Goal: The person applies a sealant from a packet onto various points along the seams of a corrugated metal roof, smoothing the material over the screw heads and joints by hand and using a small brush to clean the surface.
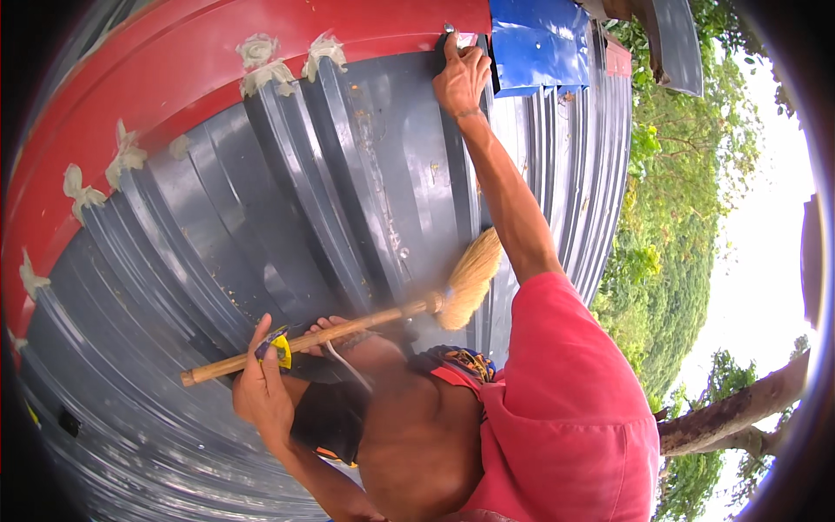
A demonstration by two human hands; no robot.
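My left hand point(263, 396) is closed on a small yellow-and-blue packet point(277, 345), pinched between thumb and fingers. Behind its fingers passes the wooden handle of a broom point(370, 320), which crosses my sandalled foot; the straw head points to the upper right. At the top, my right hand point(463, 80) reaches to the lower edge of a red metal flashing point(383, 22), beside a blue metal piece point(539, 43). Its fingers are curled, with one fingertip at a small screw head point(449, 29). Whatever may lie under those fingers is hidden.
Dark grey ribbed roofing sheets point(217, 200) stretch beneath me. Pale sealant lumps point(265, 65) cover rib ends along the flashing. My bent knee point(422, 435) is at the lower middle. A tree trunk point(731, 404) and green foliage point(670, 270) stand to the right.
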